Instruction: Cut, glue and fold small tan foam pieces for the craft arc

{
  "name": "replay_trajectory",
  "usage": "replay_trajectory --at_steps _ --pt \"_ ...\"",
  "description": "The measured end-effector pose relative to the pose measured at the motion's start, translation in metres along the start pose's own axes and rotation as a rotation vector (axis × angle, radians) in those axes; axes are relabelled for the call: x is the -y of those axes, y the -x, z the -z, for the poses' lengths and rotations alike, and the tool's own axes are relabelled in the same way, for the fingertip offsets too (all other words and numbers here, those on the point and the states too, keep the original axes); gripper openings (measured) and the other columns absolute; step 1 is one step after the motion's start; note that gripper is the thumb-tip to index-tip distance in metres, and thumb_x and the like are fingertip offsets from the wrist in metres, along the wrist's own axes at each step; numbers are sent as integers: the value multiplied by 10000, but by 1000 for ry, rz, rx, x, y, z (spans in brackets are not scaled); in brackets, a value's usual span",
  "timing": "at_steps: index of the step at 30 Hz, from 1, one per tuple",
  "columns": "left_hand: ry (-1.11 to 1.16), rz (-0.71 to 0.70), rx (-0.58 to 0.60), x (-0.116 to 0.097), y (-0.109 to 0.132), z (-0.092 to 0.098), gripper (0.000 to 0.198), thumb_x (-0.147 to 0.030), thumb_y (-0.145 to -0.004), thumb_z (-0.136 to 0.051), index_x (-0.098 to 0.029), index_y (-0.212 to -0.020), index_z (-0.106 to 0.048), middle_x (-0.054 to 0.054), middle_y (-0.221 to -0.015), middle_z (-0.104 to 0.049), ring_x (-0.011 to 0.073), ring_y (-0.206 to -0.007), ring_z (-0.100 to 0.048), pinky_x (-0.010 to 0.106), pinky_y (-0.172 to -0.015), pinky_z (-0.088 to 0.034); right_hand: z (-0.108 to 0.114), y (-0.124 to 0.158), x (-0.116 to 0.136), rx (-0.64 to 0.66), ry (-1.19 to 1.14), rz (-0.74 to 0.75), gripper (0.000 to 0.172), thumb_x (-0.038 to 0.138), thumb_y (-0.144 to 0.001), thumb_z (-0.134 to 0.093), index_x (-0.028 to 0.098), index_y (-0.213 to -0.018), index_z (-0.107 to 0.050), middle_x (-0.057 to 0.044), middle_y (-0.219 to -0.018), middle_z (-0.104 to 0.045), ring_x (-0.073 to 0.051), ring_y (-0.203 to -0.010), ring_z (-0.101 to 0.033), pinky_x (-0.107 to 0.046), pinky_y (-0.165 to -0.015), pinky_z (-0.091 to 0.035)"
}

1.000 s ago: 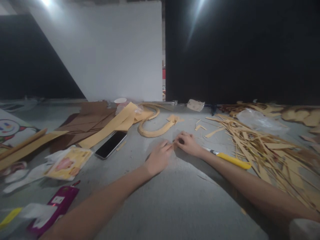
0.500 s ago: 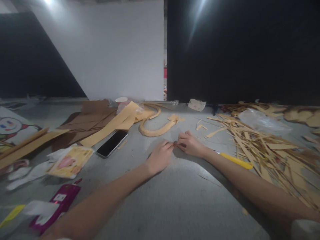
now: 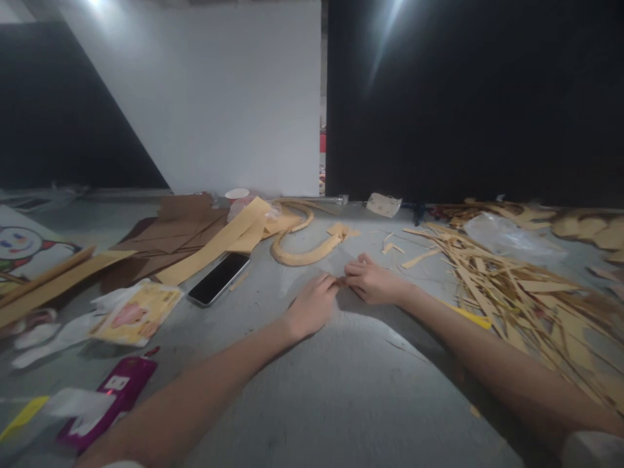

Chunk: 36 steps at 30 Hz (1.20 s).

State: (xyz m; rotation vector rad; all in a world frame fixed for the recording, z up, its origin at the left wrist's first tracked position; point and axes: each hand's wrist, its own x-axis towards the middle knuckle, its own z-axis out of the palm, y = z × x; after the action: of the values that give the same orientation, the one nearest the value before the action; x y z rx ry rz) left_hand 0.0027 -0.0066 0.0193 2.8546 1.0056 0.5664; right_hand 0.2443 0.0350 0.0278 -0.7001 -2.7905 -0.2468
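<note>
Mid-table, fingertips: thumb and fingers of the left hand (image 3: 314,302) and of the right hand (image 3: 371,279) are pressed together, apparently pinching one small, thin, tan-brown piece (image 3: 341,281) from opposite sides.
Tan-brown piece: sits in the narrow gap between the hands, low over the table; mostly covered by fingers, so exact shape and material cannot be told.
Two-handed grip: likely chosen because so slight a piece needs steadying from both sides.
Forearms: laid low along the grey, flat tabletop (image 3: 341,396), presumably to brace the fingers for fine work.
Curved band: a tan, flat, hook-shaped strip (image 3: 305,257) lies just beyond the left hand, within easy reach.
Yellow handle: a slim, bright yellow tool handle (image 3: 472,316) shows beside the right forearm, which hides the rest; its position suits right-hand pickup.
Strip heap: straw-coloured, narrow, flat strips (image 3: 507,279) are piled loosely to the right, probably to leave the working area free.
Phone: a black-screened, rectangular phone (image 3: 219,279) lies face up left of the hands.
Far left: brown, flat sheets (image 3: 178,224) are stacked, seemingly set aside.
</note>
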Motion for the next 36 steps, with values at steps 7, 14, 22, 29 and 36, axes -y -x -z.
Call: replay_trajectory --at_steps 7,14,22,29,36 --pt "50 -12 -3 2 -1 -3 446 15 -965 -416 -149 -1276 -689 138 -1283 -685 270 -1302 -609 455 -1117 -537 6 -1 -3 26 -59 -33 296 87 -966 -555 216 -1103 -783 -43 -896 -627 -225 -898 -537 -400 -948 -279" --pt "-7 -35 46 2 -3 1 410 16 -937 -447 -110 -1235 -698 169 -1312 -706 297 -1372 -577 460 -1153 -510 11 -3 -4 54 -57 -24 294 84 -951 -558 217 -1083 -785 -41 -875 -617 -224 -883 -531 -396 -937 -275" --pt "-12 -27 80 -6 -3 10 473 38 -891 -452 -124 -1274 -678 169 -1356 -677 307 -1405 -534 499 -1169 -482 10 2 -3 29 -61 -29 247 106 -926 -561 199 -1012 -772 -44 -860 -622 -223 -878 -537 -395 -935 -290" --pt "-22 45 45 -5 -1 9 470 66 -913 -415 -129 -1249 -679 158 -1291 -634 291 -1252 -593 472 -1097 -530 -1 7 2 -84 -43 -58 239 254 -1070 -546 166 -1149 -754 -76 -937 -680 -229 -912 -581 -399 -938 -323" --pt "41 22 20 0 0 4 495 110 -848 -461 -125 -1229 -674 156 -1307 -621 285 -1291 -575 449 -1120 -527 -20 5 2 -188 -220 -233 273 276 -1131 -517 201 -1106 -778 -53 -918 -721 -187 -856 -640 -364 -893 -356"
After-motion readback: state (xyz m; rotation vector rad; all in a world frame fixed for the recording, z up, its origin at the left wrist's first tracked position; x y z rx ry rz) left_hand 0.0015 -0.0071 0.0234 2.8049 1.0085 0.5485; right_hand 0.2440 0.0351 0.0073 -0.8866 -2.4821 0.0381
